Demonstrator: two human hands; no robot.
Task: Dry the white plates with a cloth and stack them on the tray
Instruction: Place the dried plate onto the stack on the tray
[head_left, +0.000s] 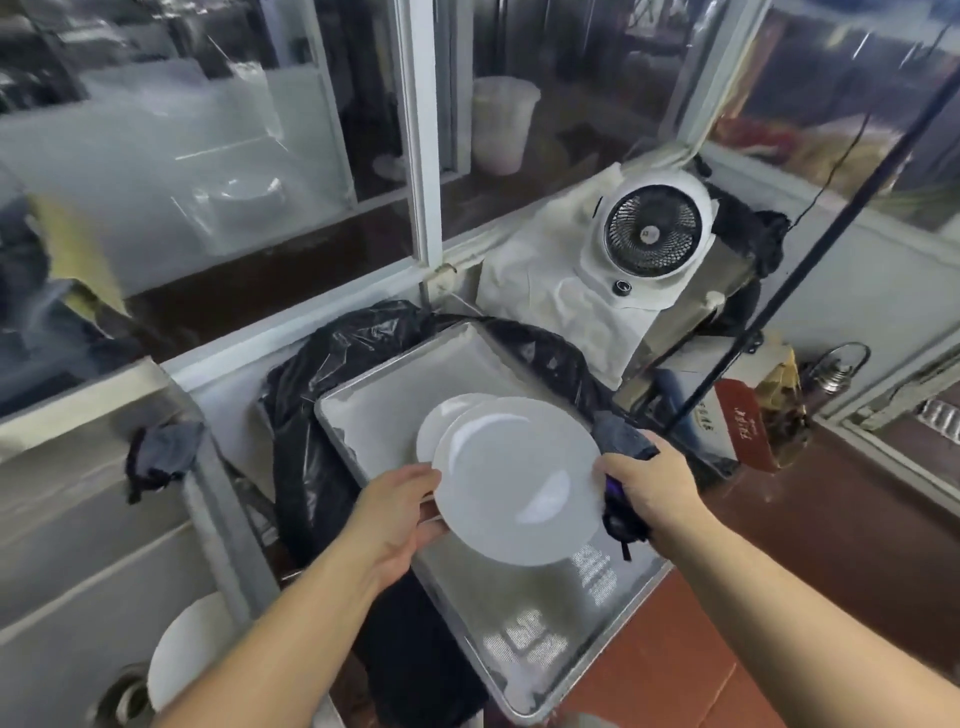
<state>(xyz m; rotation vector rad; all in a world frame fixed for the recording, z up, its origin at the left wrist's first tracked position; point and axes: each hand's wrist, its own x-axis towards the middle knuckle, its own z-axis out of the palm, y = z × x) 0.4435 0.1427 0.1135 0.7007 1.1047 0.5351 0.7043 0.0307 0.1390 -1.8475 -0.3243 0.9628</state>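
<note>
A white plate (517, 480) is held above the metal tray (395, 395). My left hand (397, 512) grips its left rim, thumb on top and fingers underneath. My right hand (652, 486) holds the right rim together with a dark cloth (615, 431) bunched in the palm. Behind and under the held plate, a second white plate (441, 421) lies on the tray, mostly covered. Another white plate (182, 649) stands at the lower left beside the counter.
The tray rests on a black plastic bag (322, 374). A white fan (652, 231) stands behind on a white cloth. A glass window partition (421, 130) runs along the back. A dark rag (161, 457) hangs on the left counter edge. A red box (745, 423) sits right.
</note>
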